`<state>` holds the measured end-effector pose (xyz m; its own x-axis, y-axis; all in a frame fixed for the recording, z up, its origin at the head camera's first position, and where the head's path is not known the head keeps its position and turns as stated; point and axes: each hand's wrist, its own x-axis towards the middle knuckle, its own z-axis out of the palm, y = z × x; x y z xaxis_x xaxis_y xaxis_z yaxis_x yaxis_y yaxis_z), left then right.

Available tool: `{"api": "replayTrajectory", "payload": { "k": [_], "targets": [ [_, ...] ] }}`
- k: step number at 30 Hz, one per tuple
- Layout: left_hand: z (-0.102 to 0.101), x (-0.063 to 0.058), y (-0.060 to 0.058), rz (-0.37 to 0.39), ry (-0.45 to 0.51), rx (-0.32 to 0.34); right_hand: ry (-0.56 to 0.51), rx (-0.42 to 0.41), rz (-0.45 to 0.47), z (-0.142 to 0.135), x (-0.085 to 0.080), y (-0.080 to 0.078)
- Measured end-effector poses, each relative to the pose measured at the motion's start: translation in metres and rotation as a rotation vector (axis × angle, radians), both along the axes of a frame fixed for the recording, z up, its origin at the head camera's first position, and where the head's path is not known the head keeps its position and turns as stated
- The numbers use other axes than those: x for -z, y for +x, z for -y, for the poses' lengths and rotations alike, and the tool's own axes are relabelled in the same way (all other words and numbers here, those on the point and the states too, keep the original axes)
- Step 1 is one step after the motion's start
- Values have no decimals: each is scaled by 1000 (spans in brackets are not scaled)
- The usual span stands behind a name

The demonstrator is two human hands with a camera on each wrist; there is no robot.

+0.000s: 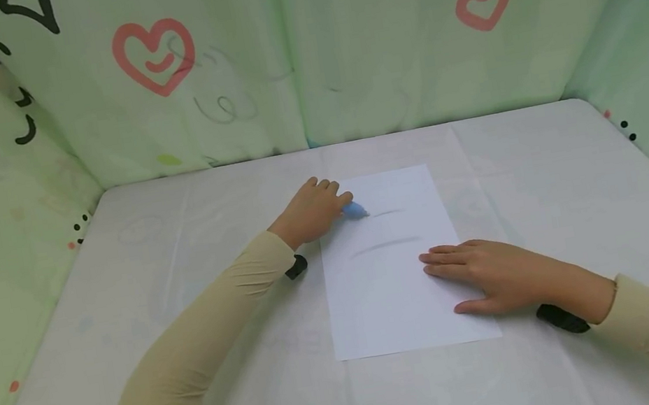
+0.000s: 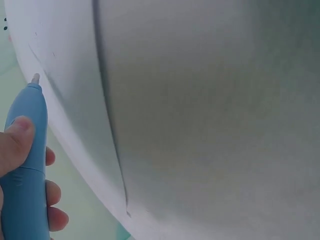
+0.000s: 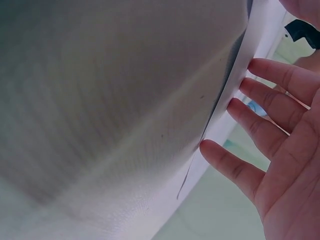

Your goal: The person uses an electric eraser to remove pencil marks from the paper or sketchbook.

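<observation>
Bright head view, faint soft shadow on the paper [image 1: 392, 305]; dimmer, greyish wrist views.

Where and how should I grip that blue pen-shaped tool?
I'd grip the blue tool by its thick barrel, coming from the left, thumb opposite fingers, as the left hand does. It's long and rounded; the narrow tip points rightward over the paper, so that end is probably best kept free.

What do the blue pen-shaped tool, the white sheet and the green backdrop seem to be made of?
Blue tool: probably hard plastic, satin finish; its body is smooth, evenly colored, with a seam.
White sheet: likely matte paper; thin, flat, straight-edged.
Green backdrop: fabric or thin plastic film, unclear which; it hangs with a vertical crease.
</observation>
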<state>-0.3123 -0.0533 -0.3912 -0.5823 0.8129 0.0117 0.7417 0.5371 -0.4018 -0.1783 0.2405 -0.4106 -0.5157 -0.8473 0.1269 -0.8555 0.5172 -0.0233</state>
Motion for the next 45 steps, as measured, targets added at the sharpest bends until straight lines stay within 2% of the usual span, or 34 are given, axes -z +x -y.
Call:
{"api": "replayTrajectory", "payload": {
  "k": [6, 10, 26, 36, 45],
  "targets": [
    [-4, -1, 1, 25, -12, -5, -3, -1, -8, 0, 0, 0],
    [-6, 0, 1, 41, -5, 15, -13, -5, -7, 0, -1, 1],
    [-10, -3, 2, 45, 1, 33, 4, -5, 11, 0, -2, -1],
    [-11, -4, 1, 42, -47, 15, 7, 2, 19, 1, -3, 0],
    [-14, -2, 1, 35, -40, 15, 9, -2, 20, 0, -2, 0]
  ]
}}
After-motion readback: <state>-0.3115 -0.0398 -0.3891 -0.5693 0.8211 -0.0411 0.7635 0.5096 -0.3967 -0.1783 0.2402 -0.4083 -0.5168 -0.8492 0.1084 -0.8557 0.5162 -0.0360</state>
